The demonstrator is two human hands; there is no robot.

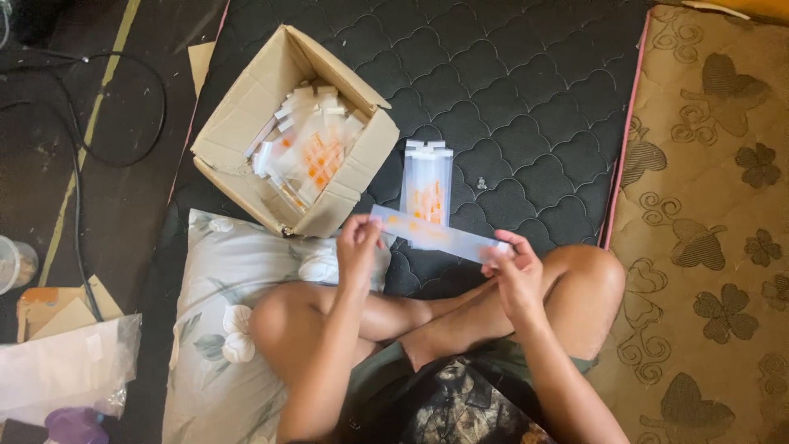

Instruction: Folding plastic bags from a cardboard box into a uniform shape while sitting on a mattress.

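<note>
I hold a long, flat clear plastic packet (436,233) with orange print between both hands, above my crossed legs. My left hand (358,243) pinches its left end and my right hand (514,271) grips its right end. Just beyond it, a small stack of the same clear packets (426,187) lies on the dark quilted mattress (509,90). An open cardboard box (246,111) to the left holds several more of these packets.
A floral grey pillow (214,329) lies under my left knee. A brown patterned mat (715,230) covers the right side. On the floor at left are black cables (78,148), a clear plastic cup (15,263), cardboard scraps and a plastic bag (66,370).
</note>
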